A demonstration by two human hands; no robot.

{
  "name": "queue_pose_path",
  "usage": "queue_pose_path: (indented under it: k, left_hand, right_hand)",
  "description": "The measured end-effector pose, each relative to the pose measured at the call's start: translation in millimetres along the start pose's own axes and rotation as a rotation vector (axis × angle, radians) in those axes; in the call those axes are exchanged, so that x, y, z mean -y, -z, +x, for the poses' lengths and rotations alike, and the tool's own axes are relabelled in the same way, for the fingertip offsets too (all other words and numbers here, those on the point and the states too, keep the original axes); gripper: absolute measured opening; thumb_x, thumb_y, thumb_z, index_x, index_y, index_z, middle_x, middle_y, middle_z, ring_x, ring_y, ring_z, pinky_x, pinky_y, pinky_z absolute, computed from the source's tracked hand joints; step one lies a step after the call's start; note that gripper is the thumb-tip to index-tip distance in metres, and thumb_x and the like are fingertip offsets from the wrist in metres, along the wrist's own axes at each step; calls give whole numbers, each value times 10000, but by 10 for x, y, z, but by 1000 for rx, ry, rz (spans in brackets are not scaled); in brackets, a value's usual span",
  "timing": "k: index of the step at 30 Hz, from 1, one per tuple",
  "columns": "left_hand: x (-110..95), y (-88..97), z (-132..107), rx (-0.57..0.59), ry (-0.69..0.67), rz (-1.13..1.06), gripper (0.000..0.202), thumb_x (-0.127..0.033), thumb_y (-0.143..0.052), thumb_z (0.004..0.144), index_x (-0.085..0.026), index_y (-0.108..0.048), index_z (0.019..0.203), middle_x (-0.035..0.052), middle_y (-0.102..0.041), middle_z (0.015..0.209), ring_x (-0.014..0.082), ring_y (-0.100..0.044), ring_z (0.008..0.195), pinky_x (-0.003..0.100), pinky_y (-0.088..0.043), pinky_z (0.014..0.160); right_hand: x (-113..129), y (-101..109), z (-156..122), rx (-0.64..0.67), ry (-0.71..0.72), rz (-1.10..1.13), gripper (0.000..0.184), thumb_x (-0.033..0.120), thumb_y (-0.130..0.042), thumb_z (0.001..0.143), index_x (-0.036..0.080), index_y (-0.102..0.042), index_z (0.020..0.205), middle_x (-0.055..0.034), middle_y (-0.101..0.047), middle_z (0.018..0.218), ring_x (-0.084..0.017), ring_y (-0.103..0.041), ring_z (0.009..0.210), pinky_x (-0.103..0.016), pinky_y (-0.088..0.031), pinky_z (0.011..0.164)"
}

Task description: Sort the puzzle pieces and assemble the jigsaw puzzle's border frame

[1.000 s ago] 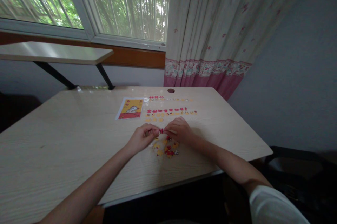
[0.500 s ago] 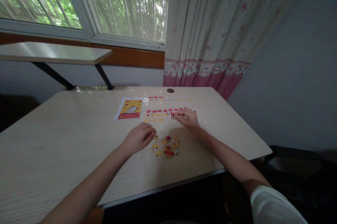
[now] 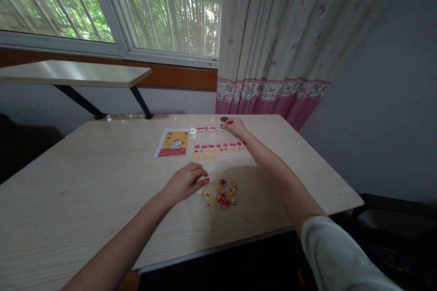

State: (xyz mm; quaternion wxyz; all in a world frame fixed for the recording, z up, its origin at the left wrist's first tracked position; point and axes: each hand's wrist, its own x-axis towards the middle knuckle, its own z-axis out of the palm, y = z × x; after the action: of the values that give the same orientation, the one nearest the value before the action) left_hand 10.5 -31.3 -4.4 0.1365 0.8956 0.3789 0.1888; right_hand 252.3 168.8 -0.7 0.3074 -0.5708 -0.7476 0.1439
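Note:
My right hand [image 3: 236,128] reaches to the far side of the desk, its thumb and fingers pinched on a small red-and-white jigsaw puzzle piece [image 3: 221,125] at the end of the back row. Close to the near pile, my left hand [image 3: 184,182] has its thumb and index finger closed about a small puzzle piece [image 3: 207,179], partly hidden. Red, yellow and white loose puzzle pieces [image 3: 223,200] lie heaped right of that hand. Further back, red pieces [image 3: 218,145] and yellow pieces [image 3: 204,158] are laid out in rows.
A picture card [image 3: 175,142] with a white animal on yellow and red lies left of the rows. A raised shelf [image 3: 75,74] stands at the back left of the desk [image 3: 102,181]. Behind are a round cable hole [image 3: 224,119], a curtain [image 3: 266,45] and a barred window [image 3: 170,8].
My right hand has moved from the middle rows to the back row with a red-and-white piece. My left fingers have closed in on a piece by the pile. The view has shifted slightly.

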Motion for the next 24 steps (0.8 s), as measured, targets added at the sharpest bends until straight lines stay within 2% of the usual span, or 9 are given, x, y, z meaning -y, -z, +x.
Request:
queue_pose_path:
  k: [7, 11, 15, 18, 21, 24]
  left_hand:
    - [-53, 21, 4, 7, 0, -14, 204, -340, -490, 863, -188, -609, 927, 52, -574, 835, 190, -513, 831, 314, -429, 750]
    - [-53, 22, 4, 15, 10, -18, 204, -326, -511, 849, -192, -601, 973, 58, -567, 870, 196, -513, 855, 319, -428, 763]
    - [-17, 0, 2, 32, -6, -51, 187, -301, -503, 854, -193, -589, 980, 62, -556, 896, 195, -508, 874, 327, -425, 784]
    - [5, -14, 6, 44, -31, -85, 168, -272, -502, 853, -198, -575, 984, 65, -547, 927, 198, -500, 897, 339, -418, 804]
    - [7, -23, 16, 32, -44, -150, 147, -251, -514, 841, -191, -557, 968, 64, -553, 938, 195, -498, 906, 341, -412, 815]
    - [-8, -32, 24, 9, -19, -232, 115, -248, -515, 835, -184, -547, 925, 48, -570, 895, 177, -513, 859, 316, -419, 785]
  right_hand:
    - [-59, -202, 167, 103, -73, -96, 166, 303, -646, 689, 180, -706, 782, -38, -694, 786, -136, -587, 657, -218, -390, 603]
    - [-68, -190, 215, 147, -70, -124, 161, 295, -653, 674, 196, -707, 789, -25, -695, 785, -134, -592, 666, -211, -393, 608]
    - [-37, -92, 190, 141, -46, -134, 204, 291, -645, 670, 185, -706, 833, -37, -694, 818, -142, -588, 683, -217, -394, 617]
    - [7, 22, 61, 116, -19, -123, 253, 314, -559, 750, 172, -693, 911, -52, -687, 870, -141, -585, 715, -223, -394, 637]
    - [70, 152, -209, 100, 52, -107, 270, 318, -511, 796, 180, -681, 954, -45, -683, 875, -131, -579, 737, -218, -390, 659]
    - [158, 266, -618, 106, 261, -108, 222, 279, -515, 807, 181, -685, 911, -32, -682, 800, -121, -571, 694, -217, -379, 652]
